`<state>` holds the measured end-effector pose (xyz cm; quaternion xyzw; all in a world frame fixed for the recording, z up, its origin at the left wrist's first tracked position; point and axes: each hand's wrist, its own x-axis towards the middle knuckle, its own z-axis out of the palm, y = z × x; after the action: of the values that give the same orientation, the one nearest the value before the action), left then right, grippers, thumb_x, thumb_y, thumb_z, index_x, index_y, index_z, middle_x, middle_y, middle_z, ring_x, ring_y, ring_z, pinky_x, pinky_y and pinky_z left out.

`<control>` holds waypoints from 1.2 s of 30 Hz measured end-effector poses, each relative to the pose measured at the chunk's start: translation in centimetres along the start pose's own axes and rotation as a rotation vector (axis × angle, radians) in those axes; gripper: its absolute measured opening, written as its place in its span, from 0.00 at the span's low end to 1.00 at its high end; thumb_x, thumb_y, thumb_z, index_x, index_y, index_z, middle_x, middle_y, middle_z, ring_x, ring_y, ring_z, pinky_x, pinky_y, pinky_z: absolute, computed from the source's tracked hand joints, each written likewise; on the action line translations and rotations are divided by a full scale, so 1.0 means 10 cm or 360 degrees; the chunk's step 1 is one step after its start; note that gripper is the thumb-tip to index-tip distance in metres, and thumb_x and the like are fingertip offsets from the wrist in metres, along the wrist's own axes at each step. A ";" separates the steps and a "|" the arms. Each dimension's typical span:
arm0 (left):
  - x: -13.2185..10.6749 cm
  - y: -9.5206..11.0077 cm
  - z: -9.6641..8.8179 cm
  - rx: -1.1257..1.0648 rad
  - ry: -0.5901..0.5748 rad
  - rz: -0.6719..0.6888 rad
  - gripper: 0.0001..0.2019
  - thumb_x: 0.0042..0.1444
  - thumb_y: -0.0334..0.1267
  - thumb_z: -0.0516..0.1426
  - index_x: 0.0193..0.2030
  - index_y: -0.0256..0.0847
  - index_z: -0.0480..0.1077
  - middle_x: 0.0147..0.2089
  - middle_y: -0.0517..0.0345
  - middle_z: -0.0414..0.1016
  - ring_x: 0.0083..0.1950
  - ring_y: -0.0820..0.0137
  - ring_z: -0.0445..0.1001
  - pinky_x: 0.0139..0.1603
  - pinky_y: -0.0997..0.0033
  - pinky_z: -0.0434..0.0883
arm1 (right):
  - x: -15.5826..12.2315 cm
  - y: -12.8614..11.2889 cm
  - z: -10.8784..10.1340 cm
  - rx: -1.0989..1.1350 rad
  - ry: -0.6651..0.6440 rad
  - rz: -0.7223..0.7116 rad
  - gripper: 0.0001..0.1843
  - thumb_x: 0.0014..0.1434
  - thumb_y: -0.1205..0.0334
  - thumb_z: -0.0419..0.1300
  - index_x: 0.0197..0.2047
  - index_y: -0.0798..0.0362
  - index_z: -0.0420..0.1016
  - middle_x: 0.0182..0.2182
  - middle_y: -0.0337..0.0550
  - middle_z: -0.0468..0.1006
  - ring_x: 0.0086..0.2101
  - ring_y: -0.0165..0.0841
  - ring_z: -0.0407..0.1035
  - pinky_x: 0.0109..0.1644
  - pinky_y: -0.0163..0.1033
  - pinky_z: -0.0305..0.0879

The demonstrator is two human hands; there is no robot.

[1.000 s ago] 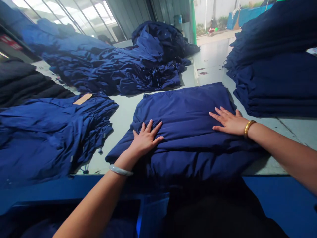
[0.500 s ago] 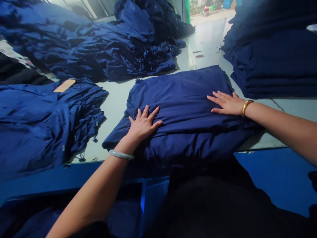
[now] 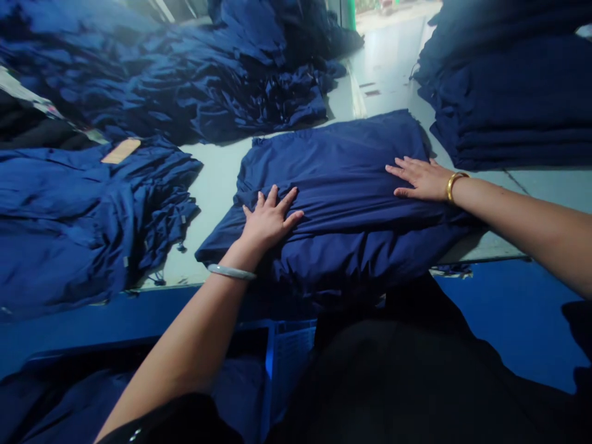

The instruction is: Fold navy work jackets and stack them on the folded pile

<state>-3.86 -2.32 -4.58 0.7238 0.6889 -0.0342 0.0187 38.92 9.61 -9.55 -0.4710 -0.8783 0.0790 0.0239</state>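
A folded navy blue garment [image 3: 342, 172] lies on the pale table in front of me, its near edge hanging over the table's front. My left hand [image 3: 268, 219] rests flat on its left part, fingers spread, a pale bangle on the wrist. My right hand [image 3: 419, 177] lies flat on its right edge, fingers stretched out, a gold bangle on the wrist. Neither hand grips the cloth.
A tall stack of folded navy garments [image 3: 513, 92] stands at the right. Loose navy garments are heaped at the left [image 3: 83, 216], with a tan tag [image 3: 121, 150], and at the back [image 3: 222, 80]. A blue crate [image 3: 287, 364] sits below the table edge [image 3: 481, 250].
The view has tilted down and nearer. Both hands have stayed flat on the folded garment, which has slid slightly toward the table's front edge.
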 end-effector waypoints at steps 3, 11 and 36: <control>0.01 -0.03 0.00 0.0023 -0.0004 0.0002 0.37 0.72 0.66 0.43 0.83 0.61 0.45 0.86 0.45 0.37 0.83 0.29 0.41 0.70 0.13 0.49 | -0.02 -0.10 -0.02 -0.0016 -0.0022 0.0045 0.49 0.66 0.25 0.46 0.83 0.37 0.48 0.81 0.47 0.47 0.77 0.57 0.44 0.74 0.77 0.46; 0.16 -0.02 -0.45 0.0153 -0.0034 0.0045 0.36 0.72 0.66 0.42 0.83 0.61 0.46 0.86 0.44 0.37 0.84 0.31 0.34 0.70 0.10 0.35 | 0.07 -0.20 -0.28 -0.0067 -0.0125 0.0110 0.45 0.66 0.26 0.49 0.80 0.34 0.56 0.81 0.47 0.49 0.77 0.60 0.45 0.73 0.82 0.33; 0.53 0.42 -0.07 0.0100 -0.0092 0.0380 0.38 0.74 0.65 0.38 0.84 0.53 0.42 0.85 0.43 0.44 0.84 0.41 0.44 0.76 0.24 0.47 | 0.90 0.20 -0.14 -0.0002 -0.0014 0.0401 0.43 0.75 0.33 0.40 0.83 0.48 0.48 0.82 0.54 0.41 0.77 0.66 0.35 0.72 0.83 0.36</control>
<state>0.57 2.76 -4.39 0.7997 0.5955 -0.0740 0.0198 35.73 18.34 -8.82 -0.5774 -0.8122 0.0829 0.0095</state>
